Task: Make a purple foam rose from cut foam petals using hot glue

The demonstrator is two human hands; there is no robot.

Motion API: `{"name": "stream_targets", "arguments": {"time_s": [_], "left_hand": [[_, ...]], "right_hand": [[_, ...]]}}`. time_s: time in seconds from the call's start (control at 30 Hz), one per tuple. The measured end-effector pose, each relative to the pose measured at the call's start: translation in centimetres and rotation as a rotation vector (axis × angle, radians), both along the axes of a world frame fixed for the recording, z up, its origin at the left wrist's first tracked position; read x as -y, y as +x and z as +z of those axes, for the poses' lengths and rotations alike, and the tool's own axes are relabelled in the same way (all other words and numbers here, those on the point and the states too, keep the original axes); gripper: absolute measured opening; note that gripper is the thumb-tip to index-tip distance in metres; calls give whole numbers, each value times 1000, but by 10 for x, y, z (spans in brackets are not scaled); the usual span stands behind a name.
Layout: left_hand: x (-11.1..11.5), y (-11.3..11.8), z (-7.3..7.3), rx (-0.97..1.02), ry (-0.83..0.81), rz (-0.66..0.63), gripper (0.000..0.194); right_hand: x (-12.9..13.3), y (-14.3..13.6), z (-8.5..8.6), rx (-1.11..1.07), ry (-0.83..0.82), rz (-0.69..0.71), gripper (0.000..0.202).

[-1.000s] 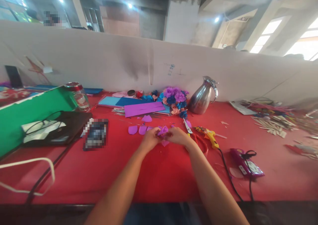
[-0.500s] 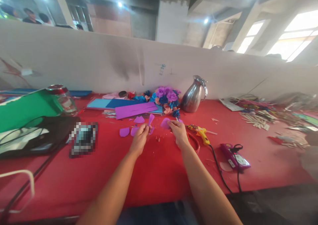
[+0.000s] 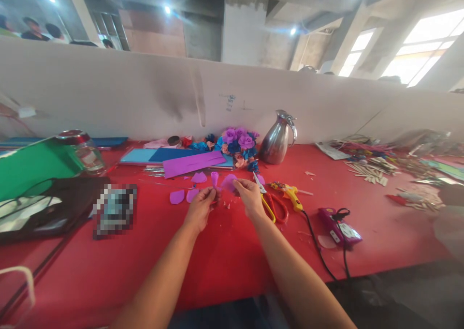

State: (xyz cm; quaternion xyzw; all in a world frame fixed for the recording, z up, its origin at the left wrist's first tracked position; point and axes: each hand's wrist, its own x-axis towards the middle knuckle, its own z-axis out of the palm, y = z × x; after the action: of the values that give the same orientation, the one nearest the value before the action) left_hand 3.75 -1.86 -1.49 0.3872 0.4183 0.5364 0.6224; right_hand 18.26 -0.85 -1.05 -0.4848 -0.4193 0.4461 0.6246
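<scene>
Nearest you, the bare front of the red table (image 3: pixel 224 266) lies under your forearms. Your left hand (image 3: pixel 200 209) is closed around the lower part of the purple bud (image 3: pixel 215 177), which stands up just above your fingers. Your right hand (image 3: pixel 250 196) pinches the petal (image 3: pixel 228 183) by its right edge, between thumb and fingers. The petal is between your hands, just right of the bud; you cannot tell from here whether the two touch.

To the right, the power strip (image 3: pixel 340 227) has a black plug in it. The scissors (image 3: pixel 272 208), with red and yellow handles, lie just right of your right hand, blades pointing away from you. The yellow glue gun (image 3: pixel 292 196) is right of them. Well to the left is a pixelated item (image 3: pixel 115 210).

Loose petals (image 3: pixel 177 197) lie left of and beyond your left hand. Farther out, the purple sheet (image 3: pixel 194 164) rests across blue sheets (image 3: pixel 143 156). The flowers (image 3: pixel 237 140) sit beyond your hands, with the jug (image 3: pixel 276 142) upright to their right, the jar (image 3: pixel 88 156) far left and sticks (image 3: pixel 371 171) far right. Behind everything runs the pale partition (image 3: pixel 137 87).
</scene>
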Motion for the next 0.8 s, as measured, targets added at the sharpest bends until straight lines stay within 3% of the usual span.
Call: {"name": "stream_targets", "arguments": {"time_s": [0.5,0.8], "left_hand": [[3,6,-2,-6,5,-50,40],[1,6,-5,0,39,33,37]], "right_hand": [[6,-8,1,142,27,39,33],[2,-15,-6,203,39,27,35]]}}
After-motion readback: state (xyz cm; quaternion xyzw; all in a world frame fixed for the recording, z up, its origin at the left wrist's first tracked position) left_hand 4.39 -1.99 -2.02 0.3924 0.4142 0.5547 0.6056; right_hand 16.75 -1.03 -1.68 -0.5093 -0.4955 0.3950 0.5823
